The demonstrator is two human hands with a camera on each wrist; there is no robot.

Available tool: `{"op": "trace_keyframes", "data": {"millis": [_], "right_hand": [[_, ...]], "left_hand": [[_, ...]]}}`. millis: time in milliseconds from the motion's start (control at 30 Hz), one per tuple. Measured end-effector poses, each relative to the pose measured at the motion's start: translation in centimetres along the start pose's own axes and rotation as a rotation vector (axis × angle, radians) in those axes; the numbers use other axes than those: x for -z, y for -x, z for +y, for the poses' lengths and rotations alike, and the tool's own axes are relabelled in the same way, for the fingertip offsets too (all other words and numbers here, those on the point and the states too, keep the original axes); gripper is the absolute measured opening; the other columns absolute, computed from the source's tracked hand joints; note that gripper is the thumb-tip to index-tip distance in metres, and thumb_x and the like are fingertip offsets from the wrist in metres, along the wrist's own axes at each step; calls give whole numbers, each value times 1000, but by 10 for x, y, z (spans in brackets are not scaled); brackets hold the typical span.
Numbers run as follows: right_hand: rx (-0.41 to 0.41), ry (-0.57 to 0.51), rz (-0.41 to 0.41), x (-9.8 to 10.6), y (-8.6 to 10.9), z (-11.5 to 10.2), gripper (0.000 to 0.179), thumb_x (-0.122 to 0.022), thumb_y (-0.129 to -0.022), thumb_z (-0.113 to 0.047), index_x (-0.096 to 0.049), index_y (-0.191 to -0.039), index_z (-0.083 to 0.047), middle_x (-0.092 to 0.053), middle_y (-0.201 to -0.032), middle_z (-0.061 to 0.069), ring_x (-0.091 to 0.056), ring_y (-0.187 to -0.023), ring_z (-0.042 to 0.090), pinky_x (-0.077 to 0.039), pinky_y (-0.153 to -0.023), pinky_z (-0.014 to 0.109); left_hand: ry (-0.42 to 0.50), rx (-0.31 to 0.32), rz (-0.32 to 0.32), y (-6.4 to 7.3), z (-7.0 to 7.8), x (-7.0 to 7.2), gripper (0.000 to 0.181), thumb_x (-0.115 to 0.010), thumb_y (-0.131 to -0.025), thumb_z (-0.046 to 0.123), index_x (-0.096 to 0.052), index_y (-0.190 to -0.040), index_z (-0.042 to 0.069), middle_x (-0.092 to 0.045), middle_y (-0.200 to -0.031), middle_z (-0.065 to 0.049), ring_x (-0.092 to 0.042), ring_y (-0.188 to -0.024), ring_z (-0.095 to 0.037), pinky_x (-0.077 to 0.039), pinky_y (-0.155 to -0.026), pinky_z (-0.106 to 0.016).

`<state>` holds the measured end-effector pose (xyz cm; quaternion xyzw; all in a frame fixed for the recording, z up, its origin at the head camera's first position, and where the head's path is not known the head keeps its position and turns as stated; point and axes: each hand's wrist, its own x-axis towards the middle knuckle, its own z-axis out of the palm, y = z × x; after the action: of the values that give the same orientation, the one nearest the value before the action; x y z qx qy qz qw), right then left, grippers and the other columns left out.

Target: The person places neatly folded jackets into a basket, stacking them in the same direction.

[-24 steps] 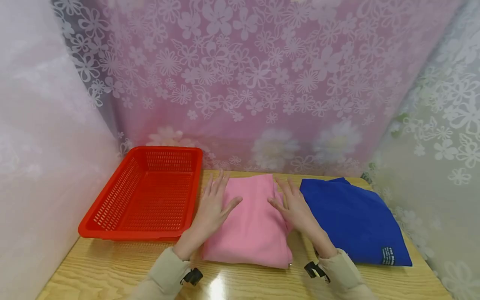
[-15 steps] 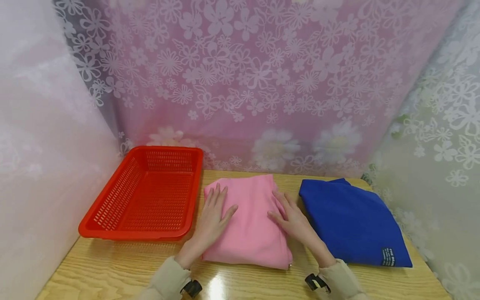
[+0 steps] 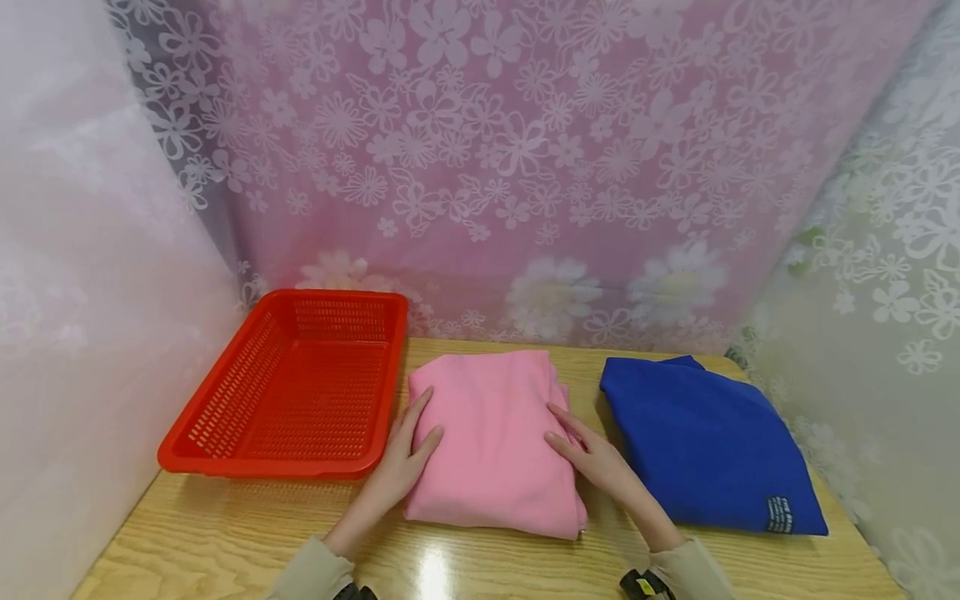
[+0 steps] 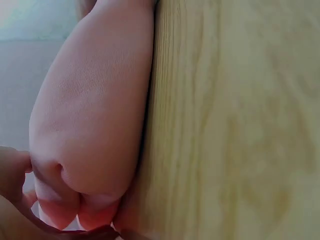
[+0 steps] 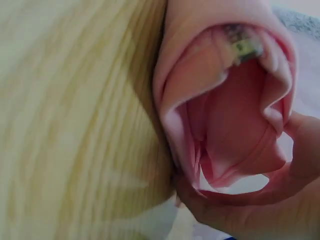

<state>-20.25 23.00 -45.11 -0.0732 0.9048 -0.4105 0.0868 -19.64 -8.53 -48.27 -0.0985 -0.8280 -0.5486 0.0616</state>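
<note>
A folded pink garment (image 3: 495,442) lies on the wooden table in front of me, its layers stacked in a thick pad. My left hand (image 3: 401,462) grips its left side, thumb over the upper edge and fingers down along the side. On the opposite side my right hand (image 3: 596,454) holds the layered edge, thumb on top. In the right wrist view the fingers (image 5: 225,207) curve round the open end of the roll, low by the tabletop. A small patterned tag (image 5: 245,48) shows inside that fold. The garment's underside is hidden.
A red plastic basket (image 3: 396,367) with nothing in it stands close on the left. To the right lies a folded blue garment (image 3: 705,442) with a dark label. Flowered curtains (image 3: 487,167) enclose the wooden table (image 3: 480,575) at the back and sides.
Both hands have come down from over the pink garment to its sides. The left hand slid outward and nearer to me, off the top; the right dropped slightly along its edge.
</note>
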Motion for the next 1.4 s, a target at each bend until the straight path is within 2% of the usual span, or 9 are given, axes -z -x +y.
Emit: {"op": "trace_keyframes", "data": {"millis": [133,200,367,533,633,833,933,1100,1400], "right_hand": [[-40,-152,-33,0,2,0,68,-59,-100,-49,-33,-160,-29,-28,-165,15,-24,-152,38,-26,-117,62],[-63,-218,-37,1,2,2,68,-61,-99,-47,-34,-159,-29,-27,-165,15,-28,-150,37,-35,-114,55],[-83,-285,-45,3,7,2,69,-63,-100,-39,-33,-160,-26,-27,-164,21,-40,-137,37,-47,-91,38],[-77,-339,-56,4,8,0,69,-64,-100,-38,-33,-160,-25,-24,-165,22,-27,-149,40,-38,-112,54],[-80,-408,-78,3,7,1,68,-63,-101,-35,-32,-161,-26,-19,-166,21,-26,-150,39,-34,-115,55],[-77,-536,-89,-1,6,3,66,-65,-101,-28,-35,-159,-25,-23,-164,18,-46,-135,32,-51,-98,35],[-89,-563,-67,-1,9,2,66,-67,-99,-26,-38,-158,-24,-28,-162,19,-50,-129,27,-53,-91,30],[-110,-607,-18,5,15,-6,66,-70,-97,-24,-42,-156,-24,-33,-160,15,-53,-126,23,-53,-90,27],[-38,-576,-13,33,29,-25,67,-66,-100,-22,-34,-160,-27,-22,-166,9,-38,-143,32,-52,-93,24]], "left_hand": [[144,31,-23,1,-1,2,65,-60,-103,25,-30,-161,19,-22,-166,-19,-18,-152,-41,-17,-120,-63],[207,67,-50,1,0,3,66,-60,-103,24,-28,-161,21,-17,-167,-18,-22,-151,-41,-22,-118,-62],[289,183,-111,2,5,8,69,-59,-104,27,-23,-163,28,-15,-167,-19,-31,-144,-41,-36,-110,-61],[341,242,-141,1,8,11,72,-60,-103,31,-19,-163,33,-13,-167,-18,-27,-146,-39,-33,-113,-60],[373,250,-153,-1,7,10,73,-60,-103,32,-19,-163,35,-6,-169,-14,-15,-151,-37,-24,-117,-62],[422,222,-143,-1,3,7,70,-61,-102,32,-24,-160,40,-1,-170,-5,-7,-154,-32,-17,-120,-61],[434,209,-124,1,3,4,69,-63,-102,31,-27,-160,40,-6,-170,-6,-21,-150,-34,-29,-116,-56],[474,205,-106,3,11,-1,67,-66,-100,29,-33,-157,42,-23,-164,-9,-52,-124,-33,-51,-93,-40],[533,198,-129,-2,43,1,65,-67,-99,31,-37,-154,47,-44,-149,-13,-57,-115,-27,-54,-86,-37]]}}
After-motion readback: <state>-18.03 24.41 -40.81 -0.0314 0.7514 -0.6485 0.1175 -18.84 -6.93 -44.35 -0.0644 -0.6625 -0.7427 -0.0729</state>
